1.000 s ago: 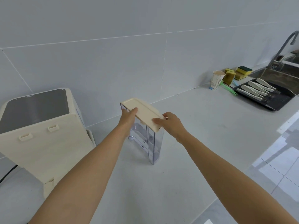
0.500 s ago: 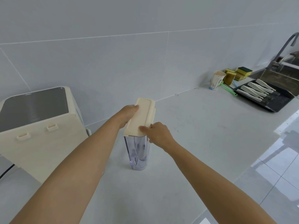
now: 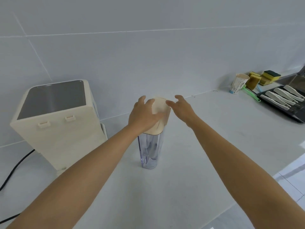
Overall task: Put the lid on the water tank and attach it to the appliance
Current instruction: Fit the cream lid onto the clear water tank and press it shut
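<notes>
Clear plastic water tank (image 3: 149, 152) stands upright on the white surface (image 3: 214, 146), cream lid (image 3: 159, 104) on top. Your left hand (image 3: 142, 116) presses flat on the lid; your right hand (image 3: 182, 107) is loose, fingers apart. Likely light, rigid, slick: grip the sides.

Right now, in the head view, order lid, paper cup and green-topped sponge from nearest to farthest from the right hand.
1. lid, just left of the right hand.
2. paper cup, rightward by the wall.
3. green-topped sponge, farther right, beyond the cup.
</notes>
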`<state>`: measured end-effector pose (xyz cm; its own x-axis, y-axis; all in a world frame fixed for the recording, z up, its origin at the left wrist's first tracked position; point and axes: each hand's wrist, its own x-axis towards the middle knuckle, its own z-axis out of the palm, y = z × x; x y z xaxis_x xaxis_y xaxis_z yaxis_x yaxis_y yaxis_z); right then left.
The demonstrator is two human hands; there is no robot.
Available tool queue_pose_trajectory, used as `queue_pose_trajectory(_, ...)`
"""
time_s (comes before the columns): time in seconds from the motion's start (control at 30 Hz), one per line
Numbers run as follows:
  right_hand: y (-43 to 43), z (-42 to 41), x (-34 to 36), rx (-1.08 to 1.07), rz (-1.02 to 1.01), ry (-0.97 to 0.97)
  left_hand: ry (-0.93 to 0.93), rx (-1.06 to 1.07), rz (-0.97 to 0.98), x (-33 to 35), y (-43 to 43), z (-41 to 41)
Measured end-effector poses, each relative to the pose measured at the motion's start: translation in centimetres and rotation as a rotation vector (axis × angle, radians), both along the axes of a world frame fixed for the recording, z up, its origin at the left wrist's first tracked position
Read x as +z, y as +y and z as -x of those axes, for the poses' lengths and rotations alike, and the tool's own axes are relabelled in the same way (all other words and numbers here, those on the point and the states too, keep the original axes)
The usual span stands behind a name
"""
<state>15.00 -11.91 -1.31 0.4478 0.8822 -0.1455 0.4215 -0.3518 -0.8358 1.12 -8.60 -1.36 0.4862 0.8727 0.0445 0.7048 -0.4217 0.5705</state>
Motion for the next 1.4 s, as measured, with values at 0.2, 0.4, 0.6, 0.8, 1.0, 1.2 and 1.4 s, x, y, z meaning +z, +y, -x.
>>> queue_pose_trajectory(0.2,3.7,0.8,0.2,0.226,0.01,-0.182,0.134,-0.117,-0.172,-1.1,-3.0,0.7)
queue_pose_trajectory(0.4,6.3,1.1,-0.7,0.352,0.11,-0.353,0.178,-0.13,-0.331,-2.3,-3.0,0.3)
queue_pose_trajectory(0.6,6.1,1.1,-1.0,0.365,0.149,-0.461,0.16,-0.138,-0.323,-2.7,-2.5,0.4)
queue_pose_trajectory(0.8,5.5,0.8,-1.3,0.292,0.2,-0.54,0.245,-0.211,-0.234,-1.8,-1.8,2.1)
queue_pose_trajectory(1.0,3.6,0.2,-1.5,0.164,0.207,-0.524,0.281,-0.34,-0.116,-1.6,-0.3,3.6)
queue_pose_trajectory(1.2,-0.4,-0.9,-2.8,0.049,0.078,-0.415,0.265,-0.394,0.001,-1.7,1.2,4.4)
queue_pose_trajectory(1.4,-1.3,-0.6,-3.1,0.027,0.04,-0.441,0.226,-0.308,0.043,-1.8,3.2,5.5)
